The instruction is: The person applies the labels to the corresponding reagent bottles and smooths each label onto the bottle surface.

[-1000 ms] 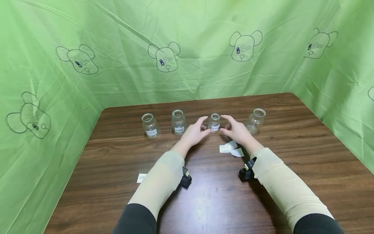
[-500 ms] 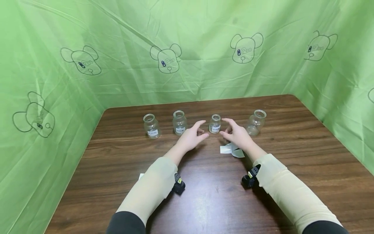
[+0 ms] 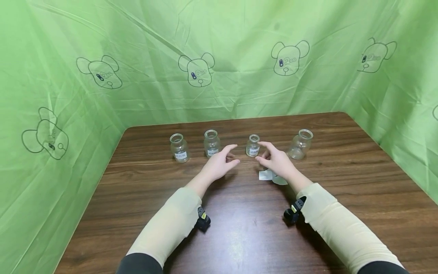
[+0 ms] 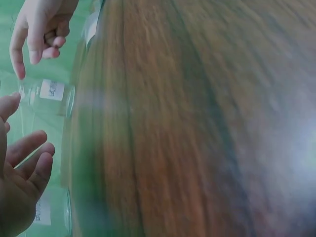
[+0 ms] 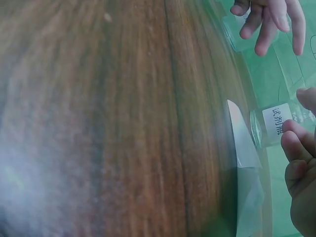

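Observation:
A small clear glass bottle [image 3: 252, 145] with a white printed label stands upright between my two hands. My right hand [image 3: 278, 163] is close at its right side, thumb and index finger spread apart. Whether a fingertip touches the glass I cannot tell. To the left, my left hand [image 3: 219, 164] hovers over the table with nothing in it, fingers relaxed and apart from the bottle. The label [image 5: 276, 120] lies flat on the glass in the right wrist view. Part of a labelled glass jar [image 3: 211, 142] is hidden behind my left hand.
Another labelled jar [image 3: 179, 147] stands at the far left of the row. A jar with no visible label [image 3: 301, 144] is at the right. Pale paper pieces [image 3: 265, 175] lie beneath my right hand on the brown wooden table [image 3: 246, 213]. Green cloth [image 3: 236, 87] hangs behind and beside it.
My left hand has drawn back leftward and toward me, away from the small bottle. My right hand has shifted slightly toward me and remains near the bottle. The bottle stays standing.

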Demonstrator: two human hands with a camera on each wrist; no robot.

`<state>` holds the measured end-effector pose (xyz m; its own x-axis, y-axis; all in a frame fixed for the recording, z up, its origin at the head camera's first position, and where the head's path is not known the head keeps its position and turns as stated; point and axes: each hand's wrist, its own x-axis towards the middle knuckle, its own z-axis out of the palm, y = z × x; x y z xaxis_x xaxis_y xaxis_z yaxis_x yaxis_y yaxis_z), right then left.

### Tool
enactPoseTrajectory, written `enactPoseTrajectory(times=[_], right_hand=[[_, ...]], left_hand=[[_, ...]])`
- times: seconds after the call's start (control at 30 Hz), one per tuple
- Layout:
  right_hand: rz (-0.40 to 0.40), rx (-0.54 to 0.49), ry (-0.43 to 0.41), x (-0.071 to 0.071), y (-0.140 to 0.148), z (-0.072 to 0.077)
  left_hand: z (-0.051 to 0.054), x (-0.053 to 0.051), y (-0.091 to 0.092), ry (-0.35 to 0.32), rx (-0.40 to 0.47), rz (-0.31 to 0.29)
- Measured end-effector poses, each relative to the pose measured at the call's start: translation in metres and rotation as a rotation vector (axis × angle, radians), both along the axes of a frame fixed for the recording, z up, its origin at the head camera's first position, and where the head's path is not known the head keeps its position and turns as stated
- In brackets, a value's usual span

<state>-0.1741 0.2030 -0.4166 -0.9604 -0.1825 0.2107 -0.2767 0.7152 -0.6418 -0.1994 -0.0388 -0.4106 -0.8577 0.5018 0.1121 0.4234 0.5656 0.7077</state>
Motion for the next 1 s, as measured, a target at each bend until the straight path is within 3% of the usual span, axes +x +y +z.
enactPoseTrajectory(times=[0.7,1.0], right_hand=[[0.060,-0.014,-0.023,0.002,-0.003,0.002],[0.069,-0.012,-0.032,0.001,-0.001,0.002]], left_hand=[[0.002,0.004,-0.043,-0.013,-0.053,0.101],[-0.003,0.004,-0.069,-0.026,-0.050,0.133]])
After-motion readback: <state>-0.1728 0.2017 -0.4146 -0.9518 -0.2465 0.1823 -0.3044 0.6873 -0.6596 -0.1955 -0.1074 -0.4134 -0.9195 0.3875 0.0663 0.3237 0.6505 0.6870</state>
